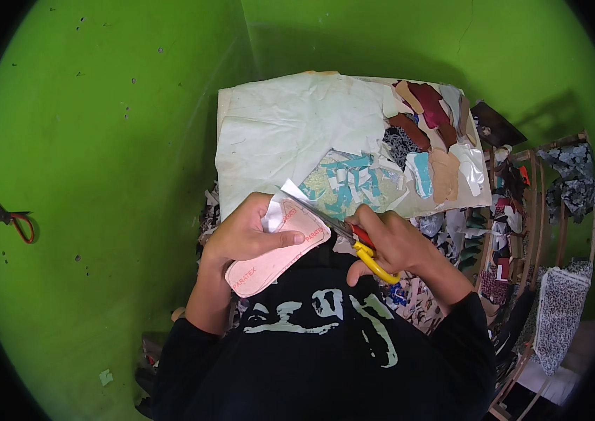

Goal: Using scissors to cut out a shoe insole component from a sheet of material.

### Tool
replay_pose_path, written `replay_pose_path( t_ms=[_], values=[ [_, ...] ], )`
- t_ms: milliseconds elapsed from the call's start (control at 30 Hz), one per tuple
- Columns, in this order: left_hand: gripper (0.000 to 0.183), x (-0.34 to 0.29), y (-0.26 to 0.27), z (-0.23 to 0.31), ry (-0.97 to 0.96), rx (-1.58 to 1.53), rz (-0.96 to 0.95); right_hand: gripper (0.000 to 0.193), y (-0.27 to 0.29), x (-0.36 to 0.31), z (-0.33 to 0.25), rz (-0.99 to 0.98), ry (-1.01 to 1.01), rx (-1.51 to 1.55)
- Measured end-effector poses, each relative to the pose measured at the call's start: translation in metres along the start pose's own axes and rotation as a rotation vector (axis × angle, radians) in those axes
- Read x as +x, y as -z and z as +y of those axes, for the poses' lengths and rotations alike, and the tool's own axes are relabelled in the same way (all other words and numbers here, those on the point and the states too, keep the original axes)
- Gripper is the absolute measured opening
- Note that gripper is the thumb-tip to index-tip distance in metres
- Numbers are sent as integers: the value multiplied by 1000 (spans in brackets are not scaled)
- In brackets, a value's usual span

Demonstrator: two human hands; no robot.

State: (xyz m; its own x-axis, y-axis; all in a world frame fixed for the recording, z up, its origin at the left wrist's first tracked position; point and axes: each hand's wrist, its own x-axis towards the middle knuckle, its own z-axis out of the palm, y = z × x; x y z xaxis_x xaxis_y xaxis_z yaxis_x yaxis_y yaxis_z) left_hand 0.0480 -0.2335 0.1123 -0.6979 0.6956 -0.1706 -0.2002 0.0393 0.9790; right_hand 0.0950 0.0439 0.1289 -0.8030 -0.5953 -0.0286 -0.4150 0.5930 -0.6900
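Note:
My left hand grips a pale pink insole-shaped piece with red print, its thumb lying flat across the front. A shiny white sheet edge shows behind the piece near my fingers. In my right hand is a pair of scissors with yellow and red handles. The blades point up and left along the upper right edge of the insole piece, beside a white strip at its tip. Part of the blades is hidden by the material, and I cannot see exactly how far they are apart.
Ahead stands a table with a crumpled white sheet, teal and white scraps and several cut shoe-shaped pieces. A slatted wooden rack with fabric is at the right. Other scissors hang on the green wall.

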Motion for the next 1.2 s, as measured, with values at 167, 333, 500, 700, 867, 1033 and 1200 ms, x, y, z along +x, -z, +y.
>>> replay_pose_path(
  t_ms=[167, 333, 500, 700, 867, 1033, 1200],
  values=[
    [27, 2, 1, 5, -28, 50, -24, 94, 5, 1, 5, -3, 22, -31],
    [29, 8, 2, 5, -9, 129, -129, 102, 11, 9, -2, 55, 105, -6],
    [28, 12, 2, 4, -29, 76, -116, 102, 17, 10, -2, -115, -97, 15],
    [24, 21, 12, 5, 36, 120, -134, 103, 27, 16, 15, -54, -80, 109],
    [25, 35, 16, 10, 30, 93, -138, 99, 29, 31, 22, 27, 98, 20],
    [27, 49, 27, 20, 9, 74, -107, 90, 42, 44, 31, -92, -84, 110],
    [28, 62, 44, 15, 11, 97, -104, 86, 51, 61, 46, -83, 92, 170]
  ],
)
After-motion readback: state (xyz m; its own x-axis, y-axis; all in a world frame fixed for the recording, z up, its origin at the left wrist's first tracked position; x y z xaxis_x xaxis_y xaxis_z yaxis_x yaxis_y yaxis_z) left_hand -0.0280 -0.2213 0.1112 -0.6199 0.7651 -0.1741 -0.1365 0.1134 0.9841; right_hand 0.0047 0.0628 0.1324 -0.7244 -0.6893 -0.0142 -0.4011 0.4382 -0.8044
